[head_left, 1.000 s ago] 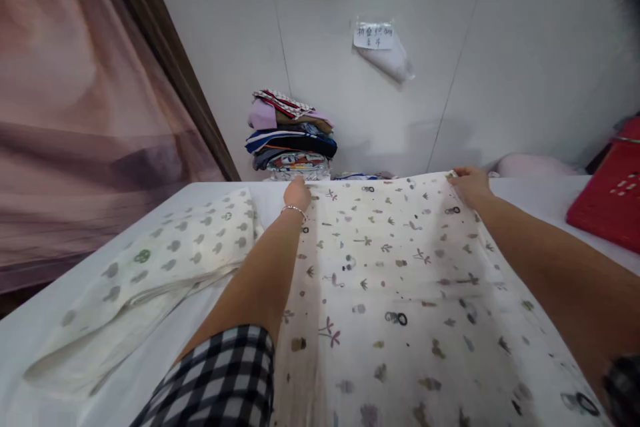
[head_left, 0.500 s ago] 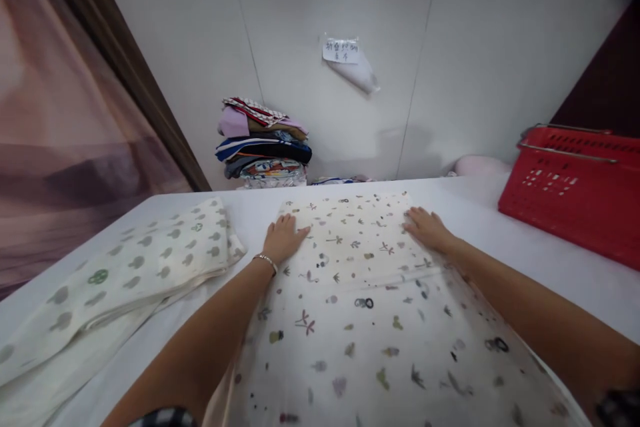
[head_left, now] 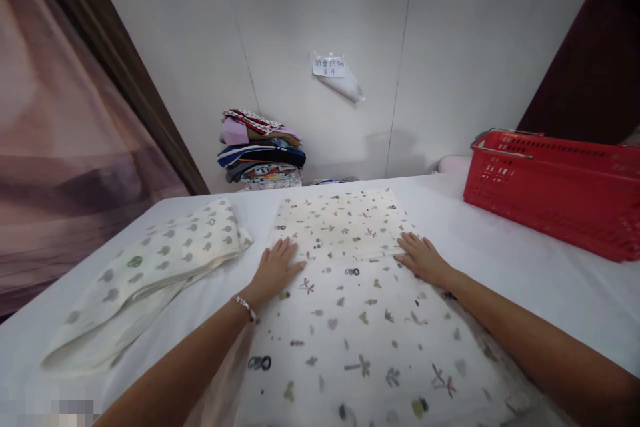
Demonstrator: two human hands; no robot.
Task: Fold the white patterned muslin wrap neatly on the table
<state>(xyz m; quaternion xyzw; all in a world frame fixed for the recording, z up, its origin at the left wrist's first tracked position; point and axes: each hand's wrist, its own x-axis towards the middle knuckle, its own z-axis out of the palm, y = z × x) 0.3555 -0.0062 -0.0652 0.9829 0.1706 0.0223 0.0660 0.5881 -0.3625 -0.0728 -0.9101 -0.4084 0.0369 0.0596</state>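
White table (head_left: 500, 260) against grey wall, brown curtain at left. Printed cloth (head_left: 350, 307) spread flat at middle of table, far end folded over, running toward me. I have left hand (head_left: 274, 269) flat on cloth's left edge, fingers spread, gripping nothing. Right hand (head_left: 423, 257) flat near right edge, palm down, fingers loose, also gripping nothing. Second spotted cloth (head_left: 165, 267) lies folded left of it, apart. Red basket (head_left: 550, 180) at right. Stack of folded clothes (head_left: 261, 150) by wall.

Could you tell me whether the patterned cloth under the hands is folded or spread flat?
Spread flat: printed cloth lies smooth under both palms.
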